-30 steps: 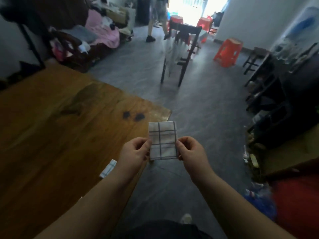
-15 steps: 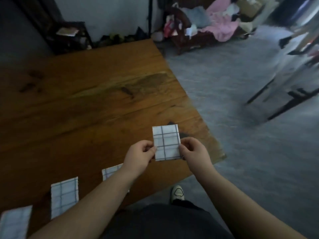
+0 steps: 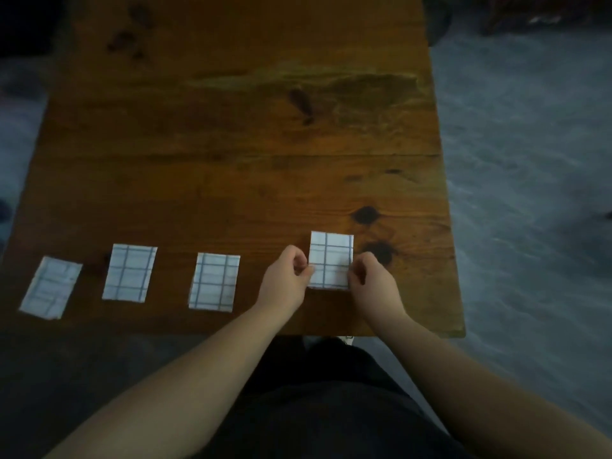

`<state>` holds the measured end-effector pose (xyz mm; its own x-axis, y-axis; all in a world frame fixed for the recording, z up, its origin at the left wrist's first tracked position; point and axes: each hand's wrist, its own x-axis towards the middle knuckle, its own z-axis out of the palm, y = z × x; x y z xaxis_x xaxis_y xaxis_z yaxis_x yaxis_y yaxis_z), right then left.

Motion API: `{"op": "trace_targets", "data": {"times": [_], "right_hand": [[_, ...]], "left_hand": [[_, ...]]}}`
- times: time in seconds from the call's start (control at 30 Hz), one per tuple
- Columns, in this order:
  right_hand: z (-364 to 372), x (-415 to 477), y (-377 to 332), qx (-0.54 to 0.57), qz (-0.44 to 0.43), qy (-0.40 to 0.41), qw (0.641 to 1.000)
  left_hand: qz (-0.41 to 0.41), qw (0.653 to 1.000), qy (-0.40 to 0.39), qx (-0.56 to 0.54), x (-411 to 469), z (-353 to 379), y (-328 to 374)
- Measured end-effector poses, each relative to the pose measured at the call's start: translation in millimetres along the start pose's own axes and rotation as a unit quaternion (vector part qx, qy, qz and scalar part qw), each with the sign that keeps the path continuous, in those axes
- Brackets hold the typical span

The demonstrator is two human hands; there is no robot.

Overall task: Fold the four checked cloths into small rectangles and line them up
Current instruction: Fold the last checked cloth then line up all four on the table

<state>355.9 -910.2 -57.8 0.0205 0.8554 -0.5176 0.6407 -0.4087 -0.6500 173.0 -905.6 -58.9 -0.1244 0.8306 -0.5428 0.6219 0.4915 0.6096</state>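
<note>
Three folded white cloths with blue checks lie in a row near the front edge of the wooden table: one at the left, one in the middle, one further right. A fourth folded checked cloth is to the right of them, over the table. My left hand pinches its left edge and my right hand pinches its right edge. Whether the cloth touches the table I cannot tell.
The table's right edge is close to the held cloth, with grey floor beyond it. Dark knots mark the wood just behind the cloth. My dark-clothed lap is below the front edge.
My view has swung from the room down onto the table, bringing the three laid cloths into sight. Both hands kept hold of the fourth cloth and brought it over the table beside the row.
</note>
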Motion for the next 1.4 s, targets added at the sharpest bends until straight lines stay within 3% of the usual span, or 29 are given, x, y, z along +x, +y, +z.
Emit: {"op": "trace_targets", "data": {"times": [0.27, 0.47, 0.67, 1.1, 1.4], "right_hand": [[0, 1, 17, -0.120, -0.020, -0.019, 0.992], [12, -3, 19, -0.244, -0.098, -0.026, 0.965], [11, 5, 21, -0.254, -0.103, -0.012, 0.962], [-6, 25, 25, -0.261, -0.116, -0.001, 0.958], [8, 12, -1, -0.251, -0.168, -0.010, 0.953]], "left_hand": [[0.082, 0.989, -0.058, 0.111, -7, 3, -20], [0.175, 0.960, -0.039, 0.215, 0, 12, -22], [0.224, 0.942, -0.022, 0.250, 10, 17, -16], [0.223, 0.927, -0.004, 0.301, 18, 24, -4], [0.205, 0.944, 0.039, 0.256, -4, 0, -13]]}}
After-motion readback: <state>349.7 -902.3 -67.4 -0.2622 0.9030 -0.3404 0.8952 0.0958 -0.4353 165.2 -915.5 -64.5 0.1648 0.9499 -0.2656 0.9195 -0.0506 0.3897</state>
